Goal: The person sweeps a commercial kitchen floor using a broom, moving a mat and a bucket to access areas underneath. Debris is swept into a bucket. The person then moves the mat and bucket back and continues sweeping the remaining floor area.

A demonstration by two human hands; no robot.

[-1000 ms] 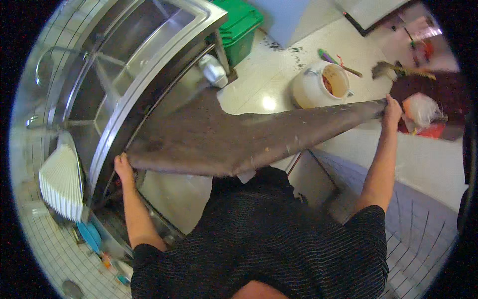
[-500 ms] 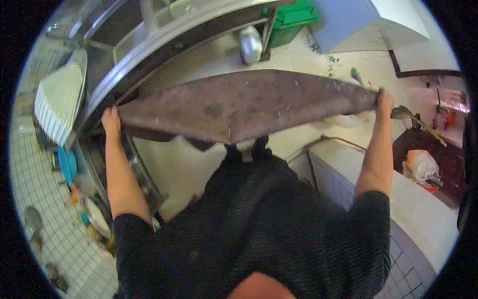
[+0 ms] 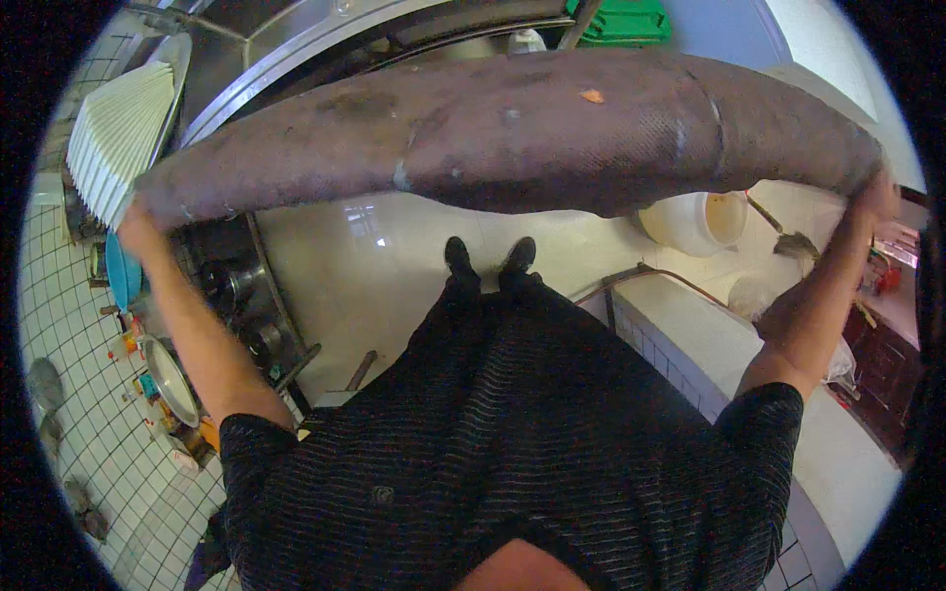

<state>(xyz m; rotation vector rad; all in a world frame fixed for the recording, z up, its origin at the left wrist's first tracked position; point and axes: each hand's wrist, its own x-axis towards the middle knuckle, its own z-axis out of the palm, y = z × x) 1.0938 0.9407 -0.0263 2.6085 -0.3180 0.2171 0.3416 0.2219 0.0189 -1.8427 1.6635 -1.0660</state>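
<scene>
A wide brown floor mat [image 3: 512,128], worn and textured, stretches across the view in front of me, lifted off the floor. It bows upward in the middle, with pale scuffs, crease lines and a small orange fleck on its surface. At its left end my left hand [image 3: 143,231] is closed on the edge. My right hand [image 3: 874,202], somewhat blurred, grips the opposite end. Both arms are spread wide. Below the mat, my black shoes [image 3: 488,258] stand on the pale tiled floor [image 3: 365,276].
A metal stove [image 3: 232,286] lies left, by a blue basin [image 3: 123,271] and a white pleated object [image 3: 123,138]. A white bucket [image 3: 700,222] and broom [image 3: 793,244] stand right, beyond a pale ledge [image 3: 680,325]. A green bin [image 3: 623,22] is at the far end.
Both hands have moved farther apart and the mat has come up, looking larger and higher in view. Its sagging near edge has risen, uncovering my shoes and the bucket.
</scene>
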